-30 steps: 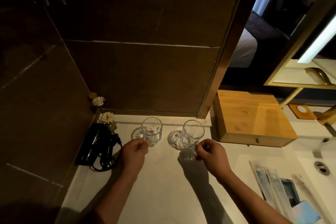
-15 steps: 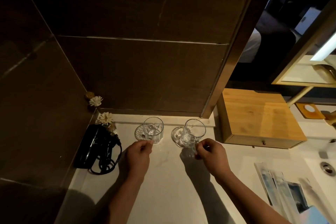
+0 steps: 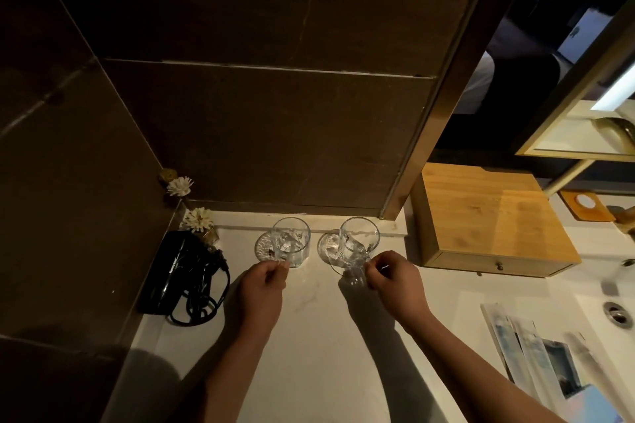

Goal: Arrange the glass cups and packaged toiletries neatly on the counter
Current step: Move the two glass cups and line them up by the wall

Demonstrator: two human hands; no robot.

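On the pale counter (image 3: 309, 354) two glass cups stood side by side near the back wall, each just beyond one of the person's hands. The left hand (image 3: 263, 288) was curled narrow, its fingertips (image 3: 283, 264) pinched on the near side of the left cup (image 3: 292, 242); the hold seemed to be on the cup's handle, though the glass was too clear to tell for sure. That cup stood upright, overlapping a round glass coaster (image 3: 264, 249) on its left side. The right hand (image 3: 395, 280) was likewise closed small, thumb and fingers gripping the near lower part of the right cup (image 3: 359, 244). This cup leaned slightly toward the hand, and whether its base rested flat on the second coaster (image 3: 326, 247) could not be told.

To the left of the left hand lay a black hair dryer (image 3: 175, 271) with its cord looped beside it, and beyond that a small vase of white flowers (image 3: 198, 220) stood in the corner. To the right of the right hand, well apart from it, a wooden drawer box (image 3: 488, 216) sat against the wall. The packaged toiletries (image 3: 536, 357) lay flat in a loose row near the right forearm, toward the counter's front edge, next to the sink drain (image 3: 618, 314).
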